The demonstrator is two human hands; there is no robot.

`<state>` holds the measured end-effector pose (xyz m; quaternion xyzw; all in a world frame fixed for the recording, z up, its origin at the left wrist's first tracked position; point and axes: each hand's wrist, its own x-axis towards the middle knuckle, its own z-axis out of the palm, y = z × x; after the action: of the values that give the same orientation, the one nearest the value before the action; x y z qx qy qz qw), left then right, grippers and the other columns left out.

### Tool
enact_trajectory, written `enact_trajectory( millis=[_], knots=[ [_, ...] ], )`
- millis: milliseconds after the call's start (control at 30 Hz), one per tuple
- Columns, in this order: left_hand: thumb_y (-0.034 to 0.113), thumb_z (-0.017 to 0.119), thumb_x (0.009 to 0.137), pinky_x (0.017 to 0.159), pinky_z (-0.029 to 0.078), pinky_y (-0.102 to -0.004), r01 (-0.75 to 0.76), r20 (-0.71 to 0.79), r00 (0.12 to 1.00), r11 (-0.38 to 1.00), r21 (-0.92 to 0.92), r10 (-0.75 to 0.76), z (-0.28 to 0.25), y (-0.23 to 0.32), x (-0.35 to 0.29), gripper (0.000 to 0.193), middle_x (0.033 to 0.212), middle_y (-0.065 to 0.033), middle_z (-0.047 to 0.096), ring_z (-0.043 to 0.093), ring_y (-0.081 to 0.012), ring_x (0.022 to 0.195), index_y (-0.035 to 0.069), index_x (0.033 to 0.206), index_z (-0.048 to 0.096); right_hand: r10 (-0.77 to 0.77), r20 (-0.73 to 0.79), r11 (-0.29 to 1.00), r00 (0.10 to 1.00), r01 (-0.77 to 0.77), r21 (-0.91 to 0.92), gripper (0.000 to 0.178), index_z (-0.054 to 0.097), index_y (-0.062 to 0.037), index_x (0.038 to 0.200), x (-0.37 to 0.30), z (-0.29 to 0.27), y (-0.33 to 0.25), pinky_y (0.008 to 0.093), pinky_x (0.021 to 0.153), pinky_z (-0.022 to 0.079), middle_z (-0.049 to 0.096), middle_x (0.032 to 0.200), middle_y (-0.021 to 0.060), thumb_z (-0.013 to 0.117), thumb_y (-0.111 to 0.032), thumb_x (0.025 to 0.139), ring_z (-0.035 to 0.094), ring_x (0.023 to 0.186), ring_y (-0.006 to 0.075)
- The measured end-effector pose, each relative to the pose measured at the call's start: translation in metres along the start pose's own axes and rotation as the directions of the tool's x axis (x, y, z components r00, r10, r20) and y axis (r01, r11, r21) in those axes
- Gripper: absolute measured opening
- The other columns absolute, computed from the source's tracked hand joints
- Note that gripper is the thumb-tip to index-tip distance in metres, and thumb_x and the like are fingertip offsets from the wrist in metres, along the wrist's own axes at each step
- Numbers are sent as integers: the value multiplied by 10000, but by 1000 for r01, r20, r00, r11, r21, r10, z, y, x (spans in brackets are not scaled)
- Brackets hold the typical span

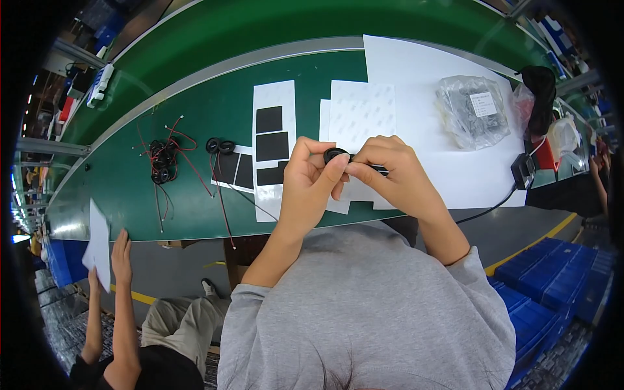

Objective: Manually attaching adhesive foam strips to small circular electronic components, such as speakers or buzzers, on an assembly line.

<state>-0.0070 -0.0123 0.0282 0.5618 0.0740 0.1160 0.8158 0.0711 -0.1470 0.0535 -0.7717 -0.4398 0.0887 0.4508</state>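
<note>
In front of my chest, over the table's near edge, both hands meet around a small round black part [333, 154]. My left hand [307, 183] pinches it between thumb and fingers. My right hand [392, 170] closes its thumb and forefinger at the part's right side, where a dark strip shows under the fingers; what exactly it grips is partly hidden. A thin dark wire trails leftward from below my left hand. Left of it lies a white backing sheet [273, 92] with black rectangular pads [272, 147]. Farther left are two similar round black parts [220, 146] with wires.
A pile of round black parts with red and black wires [164, 159] lies on the green table [195, 117]. White sheets [363, 110] and a clear bag of parts [472, 112] are at right. At lower left, another person's hands [121, 257] hold white paper [98, 244].
</note>
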Motion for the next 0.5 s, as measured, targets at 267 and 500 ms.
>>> enact_trajectory(
  millis=[267,500],
  knots=[
    [166,469,871,426,345,-178,113,104,990,985,-132,-100,-9,5,1,163,669,-83,539,469,-74,513,11,917,444,31,29,953,999,-38,301,105,553,-27,676,3,0,5,260,623,364,525,647,57,623,-92,719,471,626,156],
    [131,550,824,409,325,-166,81,46,996,996,-44,-79,-2,4,-1,233,683,-47,522,445,-38,530,3,958,408,9,-4,985,1000,-8,170,66,559,-33,676,1,0,5,270,635,352,524,643,50,602,-67,713,488,622,179]
  ],
)
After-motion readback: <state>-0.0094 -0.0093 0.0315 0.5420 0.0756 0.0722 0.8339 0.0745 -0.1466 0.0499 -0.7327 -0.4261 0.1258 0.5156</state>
